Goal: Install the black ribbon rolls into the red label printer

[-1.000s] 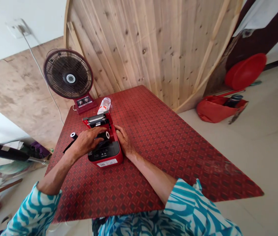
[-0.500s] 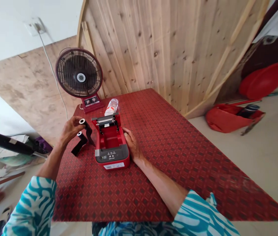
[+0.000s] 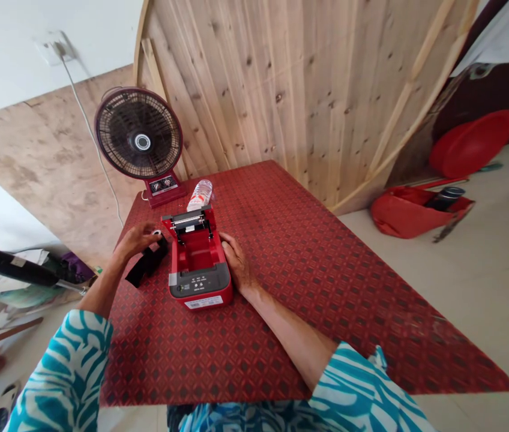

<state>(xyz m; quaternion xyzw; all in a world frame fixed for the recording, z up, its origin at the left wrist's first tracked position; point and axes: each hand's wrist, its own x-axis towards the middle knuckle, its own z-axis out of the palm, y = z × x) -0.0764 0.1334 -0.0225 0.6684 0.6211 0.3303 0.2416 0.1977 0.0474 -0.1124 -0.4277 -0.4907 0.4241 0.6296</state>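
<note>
A small red printer (image 3: 197, 267) with a grey front panel stands on the red patterned table (image 3: 308, 270), its lid raised and its bay empty. My right hand (image 3: 236, 261) rests against the printer's right side, fingers curled on it. To the left of the printer my left hand (image 3: 140, 239) lies over a black ribbon roll with white cores (image 3: 146, 264) on the table, fingers bent onto it.
A desk fan (image 3: 140, 141) stands at the table's far left corner, with a plastic water bottle (image 3: 200, 193) lying beside it behind the printer. Wooden boards lean against the wall. A red bag (image 3: 410, 210) and red basin (image 3: 473, 141) sit on the floor at right.
My left hand lifted the black ribbon roll out of the printer's bay, carried it left and lowered it onto the table. My right hand stayed on the printer.
</note>
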